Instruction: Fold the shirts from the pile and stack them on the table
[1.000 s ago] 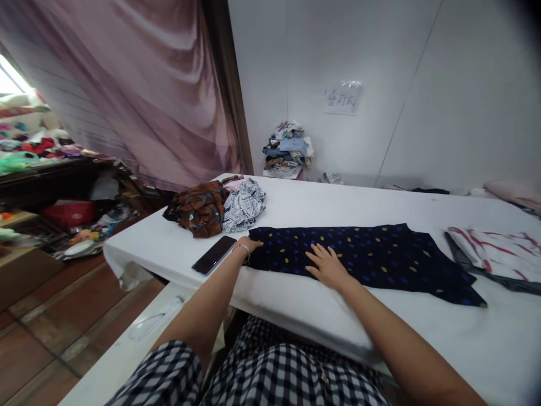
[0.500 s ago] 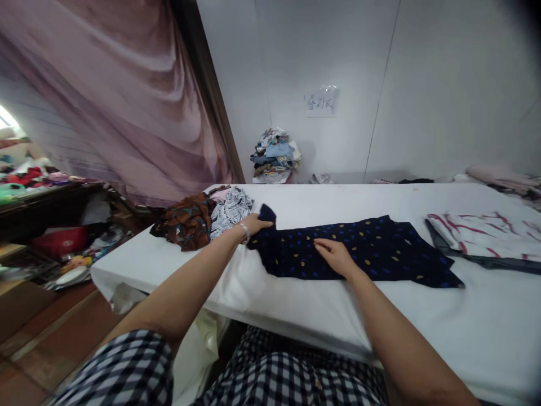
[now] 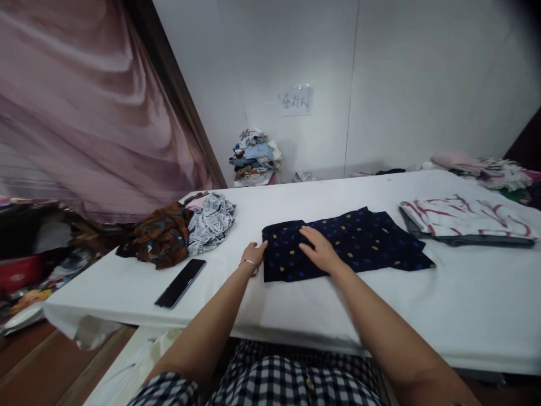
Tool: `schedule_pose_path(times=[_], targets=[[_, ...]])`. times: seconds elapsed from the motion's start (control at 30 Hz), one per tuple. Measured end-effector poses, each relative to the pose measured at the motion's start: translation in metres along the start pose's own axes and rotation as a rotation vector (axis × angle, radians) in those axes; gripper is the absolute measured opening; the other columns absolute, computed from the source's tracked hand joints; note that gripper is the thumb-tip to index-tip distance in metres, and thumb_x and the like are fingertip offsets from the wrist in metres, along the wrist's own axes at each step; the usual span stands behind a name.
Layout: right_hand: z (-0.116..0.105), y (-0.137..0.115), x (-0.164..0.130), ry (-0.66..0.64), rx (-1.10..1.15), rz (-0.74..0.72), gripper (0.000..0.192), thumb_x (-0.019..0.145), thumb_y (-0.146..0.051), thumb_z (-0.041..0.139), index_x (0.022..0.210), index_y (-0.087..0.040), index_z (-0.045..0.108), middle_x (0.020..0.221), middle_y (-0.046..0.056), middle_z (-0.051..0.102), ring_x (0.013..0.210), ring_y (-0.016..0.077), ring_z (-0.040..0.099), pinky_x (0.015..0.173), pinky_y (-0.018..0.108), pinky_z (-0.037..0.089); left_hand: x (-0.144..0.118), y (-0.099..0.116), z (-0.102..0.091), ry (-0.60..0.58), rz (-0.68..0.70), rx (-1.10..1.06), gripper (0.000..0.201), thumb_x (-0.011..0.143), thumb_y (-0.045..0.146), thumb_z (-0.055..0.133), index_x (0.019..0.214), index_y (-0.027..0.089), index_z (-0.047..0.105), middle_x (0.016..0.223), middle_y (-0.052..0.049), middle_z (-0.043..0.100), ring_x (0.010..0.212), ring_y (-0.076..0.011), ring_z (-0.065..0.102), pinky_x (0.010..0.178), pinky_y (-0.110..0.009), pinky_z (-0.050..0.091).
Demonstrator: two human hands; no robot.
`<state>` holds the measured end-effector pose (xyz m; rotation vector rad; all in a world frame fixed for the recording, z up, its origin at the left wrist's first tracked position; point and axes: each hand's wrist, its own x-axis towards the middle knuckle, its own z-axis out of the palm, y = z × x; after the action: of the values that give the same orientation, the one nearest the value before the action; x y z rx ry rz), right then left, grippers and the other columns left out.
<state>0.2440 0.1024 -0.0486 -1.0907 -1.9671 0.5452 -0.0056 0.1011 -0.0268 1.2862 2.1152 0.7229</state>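
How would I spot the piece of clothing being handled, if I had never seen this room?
On the white table, look near the front edge, in the middle. The folded navy garment lies flat there, with the right hand on it and the left hand at its left edge. Only it has small yellow and blue dots.

Two bare forearms, no sleeves reaching past the elbows. Thin pale bracelet [image 3: 249,263] around the wrist of the left hand [image 3: 255,253], near mid-frame. Nothing worn on the right hand [image 3: 320,252] (no ring or band visible). Black-and-white checked garment [image 3: 270,382] across the lower middle of the frame, with a small round button [image 3: 310,384] on the front.
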Motion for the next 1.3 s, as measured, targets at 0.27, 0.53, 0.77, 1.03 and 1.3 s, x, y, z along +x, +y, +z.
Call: schedule_pose_path(times=[0.27,0.53,0.77,1.03,1.3], targets=[[0.013,-0.009,-0.008,-0.471,-0.234,0.022,0.048,0.090,-0.042,0.053,0.134,-0.022,0.056,0.152,0.012,0.036,0.144,0.0264,0.026,0.118,0.052,0.012,0.014,0.009,0.019,-0.098,-0.041,-0.146,0.042,0.084,0.051,0.057,0.091,0.012,0.068,0.094,-0.014,0.074,0.083,-0.0238,0.071,0.067,-0.030,0.055],[0.007,-0.009,-0.006,-0.323,-0.125,0.021,0.041,0.092,-0.042,0.051,0.124,-0.020,0.063,0.136,0.012,0.057,0.130,0.0256,0.049,0.116,0.053,0.021,0.005,0.007,0.024,-0.098,0.032,-0.207,0.040,0.076,0.037,0.071,0.110,0.017,0.064,0.109,-0.008,0.073,0.092,-0.0200,0.070,0.075,-0.026,0.055],[0.024,-0.025,-0.013,-0.282,0.009,-0.267,0.050,0.088,-0.039,0.057,0.135,-0.024,0.054,0.134,0.011,0.058,0.126,0.0248,0.051,0.106,0.045,0.040,0.052,0.025,0.015,-0.095,-0.029,-0.120,0.036,0.087,0.046,0.057,0.092,0.012,0.068,0.100,-0.011,0.072,0.092,-0.0220,0.068,0.079,-0.032,0.054],[0.032,-0.036,-0.019,-0.585,-0.105,-0.172,0.064,0.082,-0.045,0.064,0.140,-0.024,0.049,0.148,0.011,0.044,0.138,0.0293,0.036,0.113,0.048,0.027,0.096,0.043,0.018,-0.019,-0.016,-0.011,0.032,0.090,0.039,0.057,0.113,0.016,0.060,0.114,-0.008,0.062,0.101,-0.0201,0.061,0.087,-0.040,0.053],[0.028,-0.032,-0.016,-0.521,0.014,-0.204,0.050,0.083,-0.043,0.065,0.128,-0.024,0.061,0.137,0.009,0.056,0.132,0.0256,0.046,0.111,0.042,0.033,0.083,0.035,0.002,-0.043,-0.062,-0.066,0.041,0.090,0.050,0.052,0.103,0.012,0.063,0.096,-0.008,0.068,0.085,-0.0191,0.066,0.073,-0.034,0.055]])
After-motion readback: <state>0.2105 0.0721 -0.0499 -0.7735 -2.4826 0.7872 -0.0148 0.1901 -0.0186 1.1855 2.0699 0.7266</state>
